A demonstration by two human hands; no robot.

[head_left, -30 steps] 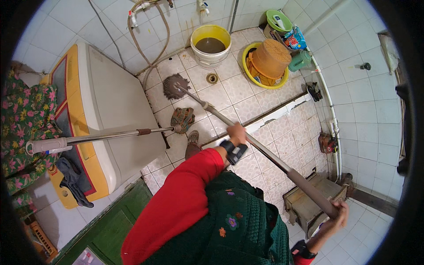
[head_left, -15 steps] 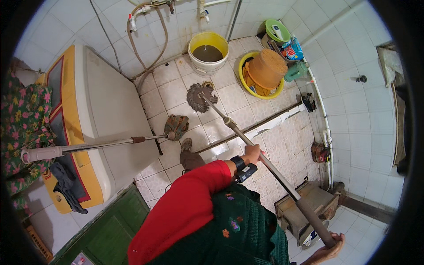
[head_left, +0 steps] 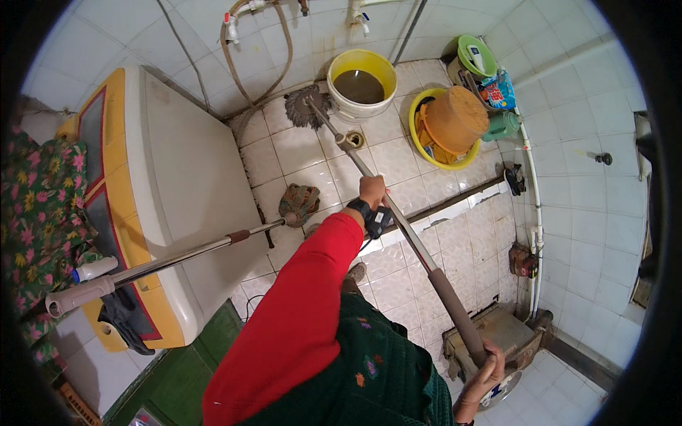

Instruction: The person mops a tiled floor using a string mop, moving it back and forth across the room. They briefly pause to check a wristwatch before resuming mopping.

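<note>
A mop runs slantwise across the view, its grey string head (head_left: 304,106) spread on the tiles near the back wall, just left of the bucket. Closed round the metal mop pole (head_left: 415,245) about halfway along is my left hand (head_left: 372,190), its arm in a red sleeve. At the near right, my right hand (head_left: 490,366) holds the end of the brown handle grip (head_left: 457,312). Dark water stands in the white bucket (head_left: 362,85) with a yellow inside. A round floor drain (head_left: 355,139) lies below the pole's joint.
A second mop (head_left: 192,248) leans on the yellow-and-white washing machine (head_left: 170,184) at left. Orange bucket (head_left: 455,117) and cloth sit in a yellow basin (head_left: 412,121) at right. A raised ledge (head_left: 462,202) crosses the floor. A metal box (head_left: 497,330) stands near right.
The mop head has moved back and left to beside the bucket, uncovering the drain. Both hands have shifted left with the pole, the left one farther forward. The head view has shifted too.
</note>
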